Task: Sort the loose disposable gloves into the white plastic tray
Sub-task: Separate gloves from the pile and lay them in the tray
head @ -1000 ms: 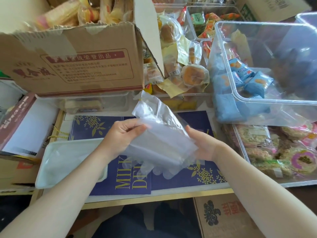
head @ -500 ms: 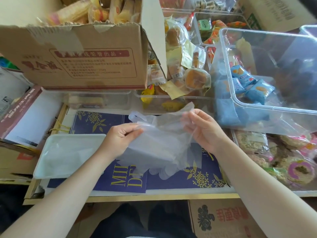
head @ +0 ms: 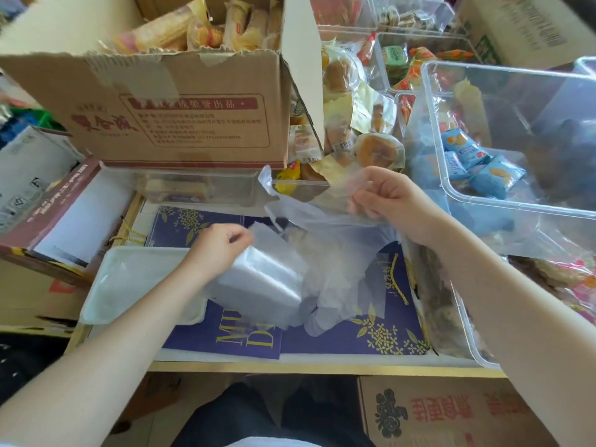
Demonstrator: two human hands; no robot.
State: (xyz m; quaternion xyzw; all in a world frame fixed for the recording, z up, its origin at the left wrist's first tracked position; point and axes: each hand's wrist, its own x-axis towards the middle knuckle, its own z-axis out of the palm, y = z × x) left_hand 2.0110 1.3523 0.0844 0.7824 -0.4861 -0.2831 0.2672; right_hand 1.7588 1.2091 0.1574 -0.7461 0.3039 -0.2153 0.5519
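2 hands hold thin plastic above the blue printed surface (head: 354,337): the left hand (head: 219,246) grips a stack of clear disposable gloves (head: 267,282) just right of the white plastic tray (head: 129,285), and the right hand (head: 390,201) pinches the clear bag (head: 309,214) higher up, near the cardboard box (head: 180,117).

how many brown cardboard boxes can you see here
3: a large open brown cardboard box of snacks top left, another top right, a third below the table edge. Others may be hidden.
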